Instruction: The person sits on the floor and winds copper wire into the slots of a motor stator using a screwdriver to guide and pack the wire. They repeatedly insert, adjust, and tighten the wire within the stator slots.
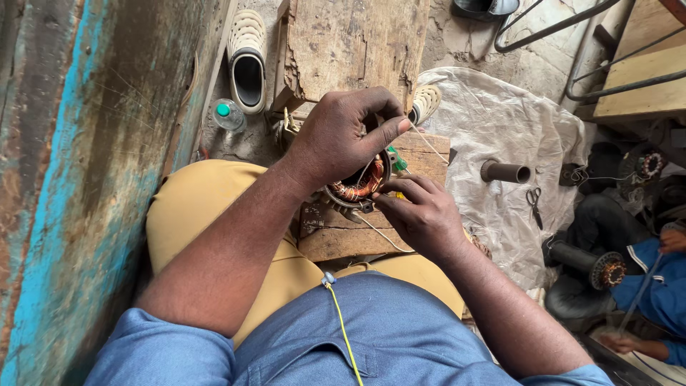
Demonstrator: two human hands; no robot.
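Note:
A round motor stator [357,190] with copper windings rests on a worn wooden block [421,154] between my knees. My left hand [343,136] arches over it from above and pinches a thin white string [431,145] between thumb and forefinger. My right hand [418,214] lies against the stator's right side, its fingers closed on the string and the winding edge. A small green-handled tool [396,161] pokes out between the hands. Most of the stator is hidden under my left hand.
A peeling blue wall [78,179] stands close on the left. Ahead are a wooden bench [350,43], a sandal [246,61] and a plastic bottle [229,114]. On the white sheet [500,129] lie a dark tube [506,171] and scissors [534,204]. Another person's arm [661,286] works at right near a rotor [607,270].

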